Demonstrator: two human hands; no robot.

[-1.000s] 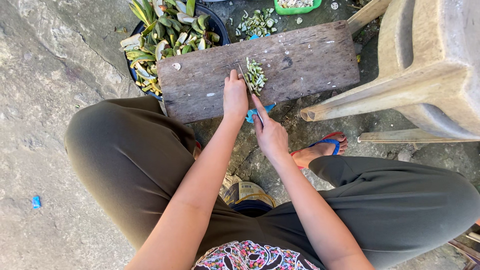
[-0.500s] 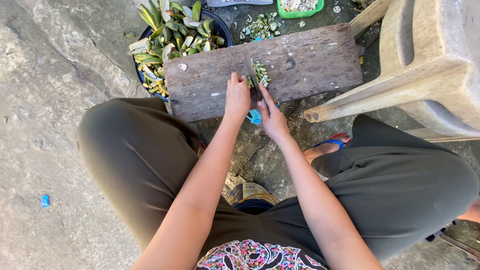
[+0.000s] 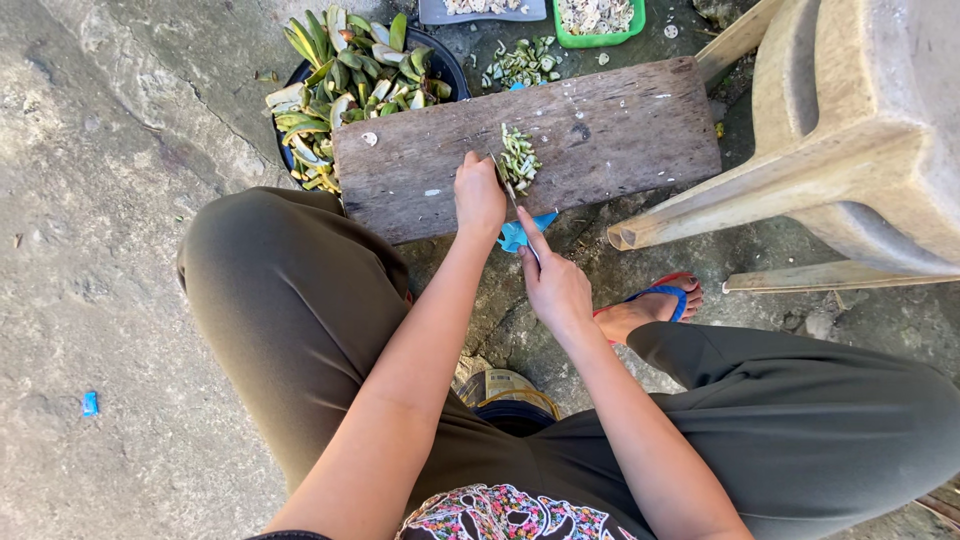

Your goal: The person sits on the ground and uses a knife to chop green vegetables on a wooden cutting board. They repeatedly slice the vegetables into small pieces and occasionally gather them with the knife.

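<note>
Knife (image 3: 512, 195): thin blade, blue handle, angled across near edge of wooden board (image 3: 600, 130). Chopped green pieces (image 3: 518, 160): small pile mid-board, just beside blade tip. Board: weathered plank, flat on ground.

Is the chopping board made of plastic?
No, the board is a rough, weathered plank of wood lying on the ground.

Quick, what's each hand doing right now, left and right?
Left hand: closed, pressing down on the green pieces on the wooden board.
Right hand: closed around the knife, blade at the green pieces.
</note>
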